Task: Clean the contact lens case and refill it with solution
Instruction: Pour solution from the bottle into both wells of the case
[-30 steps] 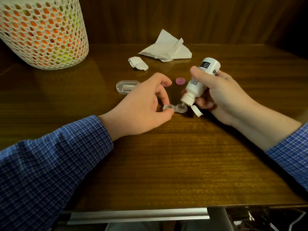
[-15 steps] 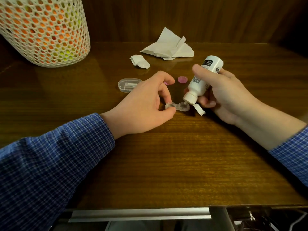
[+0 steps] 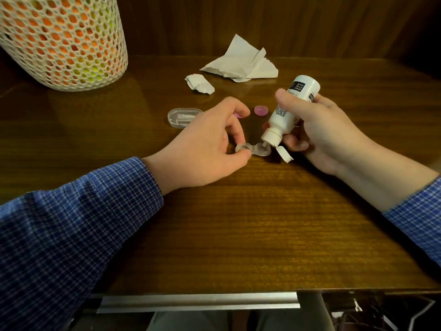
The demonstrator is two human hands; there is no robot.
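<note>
Currently the contact lens case (image 3: 253, 150) lies flat on the wooden table (image 3: 238, 223), both wells uncapped and facing up. The left hand (image 3: 205, 149) pinches the left well between thumb and a curled finger; this grip appears intended to keep the light case from sliding or tipping while liquid enters the other well. The right hand (image 3: 317, 130) grasps the white solution bottle (image 3: 290, 113), fingers wrapped round its body, thumb across the label. The bottle is inverted and tilted, base pointing far and right, nozzle directly over the right well, touching it or just above; contact cannot be confirmed. A small white flap (image 3: 284, 155), apparently the bottle's hinged cap or a tab, hangs just right of the case.

Step in hand, as judged: filling the right well. No liquid level is discernible in either well.

Two pink caps sit just beyond the case: one (image 3: 260, 110) in full view, the other (image 3: 238, 115) partly hidden behind the left index finger. Their position keeps them within reach for closing. A clear oval box (image 3: 183, 117) lies left of them. A crumpled tissue (image 3: 200, 83) and a larger unfolded tissue (image 3: 241, 63) lie at the far side, presumably set aside from wiping. A white mesh basket (image 3: 64, 41) stands at the far left corner.

Caution: excess squeeze may overflow the shallow well
</note>
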